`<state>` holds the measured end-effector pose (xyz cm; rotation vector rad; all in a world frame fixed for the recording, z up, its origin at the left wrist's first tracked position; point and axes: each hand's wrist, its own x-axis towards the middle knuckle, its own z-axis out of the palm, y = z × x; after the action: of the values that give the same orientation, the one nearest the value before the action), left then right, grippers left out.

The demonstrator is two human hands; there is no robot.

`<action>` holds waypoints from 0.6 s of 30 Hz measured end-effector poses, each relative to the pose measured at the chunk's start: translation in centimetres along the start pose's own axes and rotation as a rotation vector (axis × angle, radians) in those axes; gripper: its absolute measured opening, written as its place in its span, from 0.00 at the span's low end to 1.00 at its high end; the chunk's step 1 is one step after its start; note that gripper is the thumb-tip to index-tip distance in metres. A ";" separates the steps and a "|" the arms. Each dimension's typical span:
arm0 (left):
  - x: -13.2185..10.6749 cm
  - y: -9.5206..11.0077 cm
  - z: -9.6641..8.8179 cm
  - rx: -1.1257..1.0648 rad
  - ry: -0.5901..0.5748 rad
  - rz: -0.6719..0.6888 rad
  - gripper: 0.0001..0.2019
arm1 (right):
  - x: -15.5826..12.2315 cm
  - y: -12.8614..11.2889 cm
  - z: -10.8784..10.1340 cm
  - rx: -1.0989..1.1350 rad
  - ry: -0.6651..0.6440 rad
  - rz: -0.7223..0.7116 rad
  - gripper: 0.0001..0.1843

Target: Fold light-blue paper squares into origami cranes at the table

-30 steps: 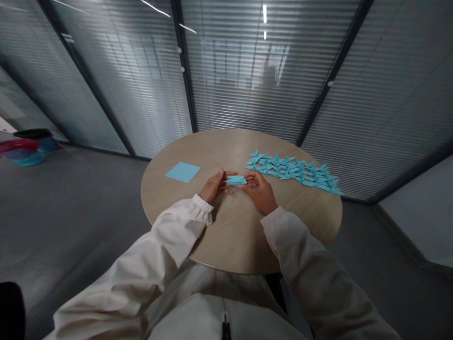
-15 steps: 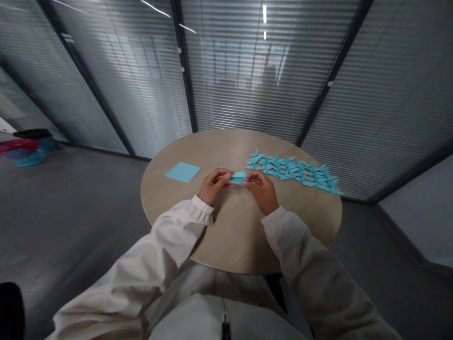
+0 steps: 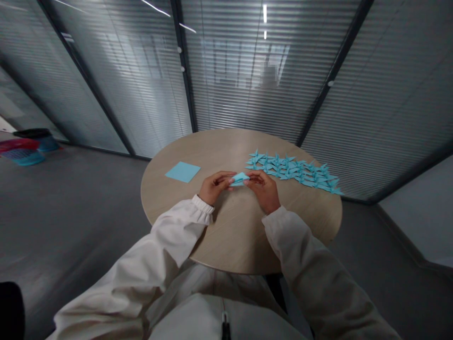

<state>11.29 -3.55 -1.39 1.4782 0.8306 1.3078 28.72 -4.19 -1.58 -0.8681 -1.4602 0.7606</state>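
Observation:
Between my two hands is a small folded piece of blue paper (image 3: 239, 178), its upper edge rising to a low point. My left hand (image 3: 214, 186) pinches its left side with thumb and fingers. On the right side my right hand (image 3: 262, 189) grips it the same way. The fingertips cover both ends of the paper, so its full shape is hidden. Left of my left hand a flat blue sheet of paper (image 3: 183, 172) lies on the table. Several folded blue paper cranes (image 3: 292, 169) lie in close rows beyond my right hand.
The round wooden table (image 3: 240, 241) has its near edge close to my body. Glass panels with blinds (image 3: 244, 94) stand behind it. A blue basket with a red liner (image 3: 23, 153) and a dark-lined bin (image 3: 44, 139) are on the floor at far left.
The blue paper in my hands has gone from a flat-topped strip to a shape with a raised point. My fingers have shifted slightly; the sheet and the cranes have not moved.

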 end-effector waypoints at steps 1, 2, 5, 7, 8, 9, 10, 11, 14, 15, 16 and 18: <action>0.0 -0.1 0.0 0.020 -0.011 0.008 0.23 | 0.0 -0.1 0.0 -0.002 -0.009 -0.007 0.14; 0.0 -0.2 -0.1 0.042 -0.020 0.017 0.23 | 0.0 -0.2 0.0 -0.003 -0.017 -0.013 0.16; -0.1 -0.6 -0.1 0.121 -0.043 0.055 0.22 | 0.0 -0.3 0.0 -0.015 -0.024 -0.018 0.16; -0.2 -0.6 0.0 0.187 -0.057 0.100 0.20 | -0.1 -0.3 0.0 -0.034 -0.021 -0.020 0.15; -0.2 -0.5 0.0 0.224 -0.060 0.126 0.20 | -0.1 -0.2 0.0 -0.048 -0.019 -0.023 0.15; -0.3 -0.4 0.1 0.258 -0.059 0.152 0.19 | -0.2 -0.2 0.0 -0.065 -0.020 -0.027 0.15; -0.3 -0.2 0.2 0.288 -0.055 0.176 0.18 | -0.2 -0.1 0.1 -0.086 -0.021 -0.034 0.15; -0.4 -0.1 0.2 0.311 -0.049 0.196 0.18 | -0.3 -0.1 0.1 -0.108 -0.024 -0.044 0.14; -0.4 0.3 0.3 0.325 -0.032 0.215 0.17 | -0.4 -0.1 0.2 -0.172 -0.047 -0.070 0.12; -0.4 0.3 0.3 0.317 -0.033 0.205 0.17 | -0.5 -0.2 0.3 -0.187 -0.060 -0.073 0.13; -0.3 0.3 0.2 0.309 -0.033 0.189 0.17 | -0.5 -0.2 0.3 -0.200 -0.074 -0.073 0.13; -0.2 0.0 0.2 0.297 -0.018 0.161 0.17 | -0.5 -0.3 0.5 -0.216 -0.093 -0.071 0.14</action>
<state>11.41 -3.79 -1.44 1.8192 0.9404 1.3275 28.24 -4.79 -1.64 -0.9481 -1.6689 0.6048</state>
